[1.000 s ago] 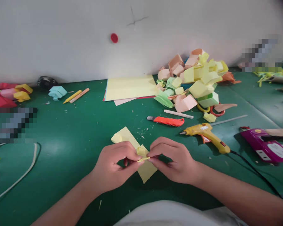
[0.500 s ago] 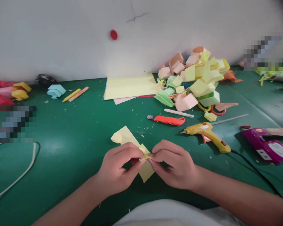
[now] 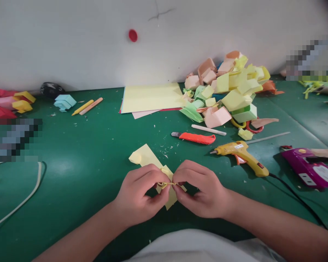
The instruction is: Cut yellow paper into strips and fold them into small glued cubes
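Note:
Between my fingertips is a small folded piece of yellow paper (image 3: 171, 183), seen nearly edge-on. My left hand (image 3: 142, 193) pinches its left part, and my right hand (image 3: 202, 189) pinches its right end; the fingers cover much of it. Under and behind my hands lies a pale yellow paper strip (image 3: 149, 154) on the green table, slanting from upper left to lower right. A small folded yellow paper piece (image 3: 135, 157) rests at the strip's far left end.
Beyond my hands lie an orange-red utility knife (image 3: 198, 138) and a white stick (image 3: 209, 130). A yellow glue gun (image 3: 240, 153) and purple power strip (image 3: 308, 167) sit right. Folded paper pieces (image 3: 221, 91) are heaped behind, beside stacked yellow sheets (image 3: 153, 98). A white cable (image 3: 35, 189) curves left.
My fingertips have shifted slightly along the folded yellow paper, and more of it shows between and left of them. Both hands keep pinching it. The view has tilted a little.

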Motion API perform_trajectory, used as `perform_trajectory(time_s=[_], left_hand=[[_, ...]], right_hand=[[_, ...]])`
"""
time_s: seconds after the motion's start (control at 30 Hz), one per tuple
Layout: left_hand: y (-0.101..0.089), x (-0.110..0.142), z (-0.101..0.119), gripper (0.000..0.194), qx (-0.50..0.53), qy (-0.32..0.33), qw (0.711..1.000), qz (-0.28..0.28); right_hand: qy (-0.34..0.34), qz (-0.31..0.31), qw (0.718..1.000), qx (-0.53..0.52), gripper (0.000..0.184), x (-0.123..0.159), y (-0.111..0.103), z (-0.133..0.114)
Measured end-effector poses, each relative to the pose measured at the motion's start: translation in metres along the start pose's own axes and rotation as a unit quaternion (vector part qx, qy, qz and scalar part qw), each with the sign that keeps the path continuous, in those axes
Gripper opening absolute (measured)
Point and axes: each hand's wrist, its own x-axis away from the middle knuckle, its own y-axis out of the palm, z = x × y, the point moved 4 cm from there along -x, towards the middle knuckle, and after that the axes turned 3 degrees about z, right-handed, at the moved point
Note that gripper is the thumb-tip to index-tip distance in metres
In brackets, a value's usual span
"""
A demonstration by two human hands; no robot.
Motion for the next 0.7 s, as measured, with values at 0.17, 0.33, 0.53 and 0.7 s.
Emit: perform_trajectory(time_s=[0.17,0.33,0.53,0.7], left_hand=[[0.001,0.002,0.007,0.012,0.000,0.006,1.000,0.029],[0.000,0.004,0.007,0.015,-0.005,0.014,0.999,0.036],[-0.001,0.001,-0.002,0.014,0.038,-0.013,0.999,-0.034],[-0.002,0.002,-0.007,0.014,0.056,-0.038,0.995,-0.080]], right_hand=[[-0.065,-0.006,0.998,0.001,0.018,0.000,-0.001,-0.002],[-0.100,-0.019,0.994,0.042,0.019,0.001,-0.003,-0.003],[-0.101,-0.044,0.990,0.092,0.017,0.002,-0.003,0.000],[-0.061,-0.054,0.992,0.095,0.011,0.002,-0.002,0.002]])
